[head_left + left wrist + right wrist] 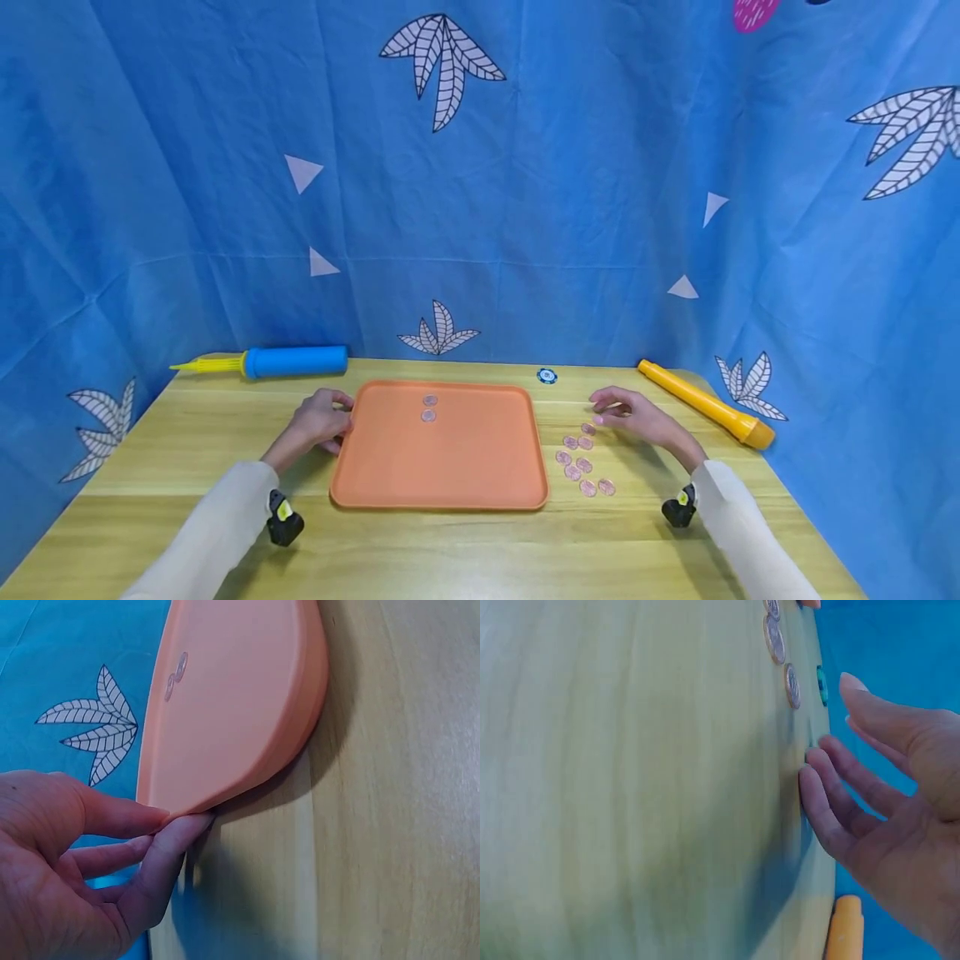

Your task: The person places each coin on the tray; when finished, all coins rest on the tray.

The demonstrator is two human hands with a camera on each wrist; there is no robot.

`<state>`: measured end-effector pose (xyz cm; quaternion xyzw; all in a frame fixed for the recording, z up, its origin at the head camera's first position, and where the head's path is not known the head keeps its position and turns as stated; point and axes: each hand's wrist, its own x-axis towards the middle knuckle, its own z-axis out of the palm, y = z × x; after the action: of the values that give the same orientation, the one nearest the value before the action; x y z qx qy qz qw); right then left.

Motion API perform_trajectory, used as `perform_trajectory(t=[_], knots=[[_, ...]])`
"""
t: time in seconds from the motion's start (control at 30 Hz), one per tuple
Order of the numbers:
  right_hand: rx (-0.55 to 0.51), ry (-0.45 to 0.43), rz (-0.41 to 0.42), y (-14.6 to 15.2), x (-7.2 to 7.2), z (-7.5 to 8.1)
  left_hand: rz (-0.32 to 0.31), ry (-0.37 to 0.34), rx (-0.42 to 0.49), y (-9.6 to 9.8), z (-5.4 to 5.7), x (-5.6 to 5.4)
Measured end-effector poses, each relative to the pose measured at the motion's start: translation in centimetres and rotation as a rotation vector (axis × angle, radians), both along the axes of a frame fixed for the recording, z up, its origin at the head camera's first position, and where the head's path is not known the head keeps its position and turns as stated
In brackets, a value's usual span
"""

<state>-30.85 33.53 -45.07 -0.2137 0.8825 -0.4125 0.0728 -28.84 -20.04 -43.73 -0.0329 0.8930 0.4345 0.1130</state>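
Observation:
My left hand (318, 419) pinches the left rim of an orange tray (465, 467) between thumb and fingers, as the left wrist view shows closely. Two copper-coloured coins (429, 415) lie flat in the tray, toward its back edge. Just right of the tray, several more copper-coloured coins (584, 465) are spread in a loose group on the table. Close over the rearmost of these hovers my right hand (633, 414), its fingers loosely bent and apart. In the right wrist view nothing shows between thumb and fingers, and a coin (792, 686) lies beyond the fingertips.
Behind the tray's right corner lies a blue and white poker chip (547, 376). A blue hand pump (296, 361) with a yellow nozzle rests at the back left. An orange-yellow flashlight-shaped stick (701, 402) lies along the right edge. Blue cloth (570, 208) hangs behind the wooden table (420, 554).

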Motion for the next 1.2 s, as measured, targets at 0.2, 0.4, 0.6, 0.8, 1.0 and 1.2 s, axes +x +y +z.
perform_trajectory(t=[0.2,0.4,0.6,0.8,1.0,1.2], knots=[[0.013,-0.077,0.008,1.1,0.4,-0.8,-0.016,0.003,0.021,0.2,0.3,0.0],[-0.001,-0.153,0.028,1.6,0.9,-1.3,-0.008,-0.021,0.049,0.2,0.2,0.1],[0.02,-0.157,0.009,1.3,1.2,-1.5,-0.02,-0.006,0.066,0.2,0.1,0.0],[0.014,-0.126,-0.01,0.4,1.4,-1.8,-0.018,-0.01,0.053,0.2,0.2,0.2],[0.004,-0.079,-0.047,0.0,1.4,-1.7,-0.024,0.005,0.058,0.4,0.2,0.2],[0.036,-0.007,0.014,-0.5,0.9,-1.5,-0.008,-0.006,0.033,0.1,0.0,0.1]])
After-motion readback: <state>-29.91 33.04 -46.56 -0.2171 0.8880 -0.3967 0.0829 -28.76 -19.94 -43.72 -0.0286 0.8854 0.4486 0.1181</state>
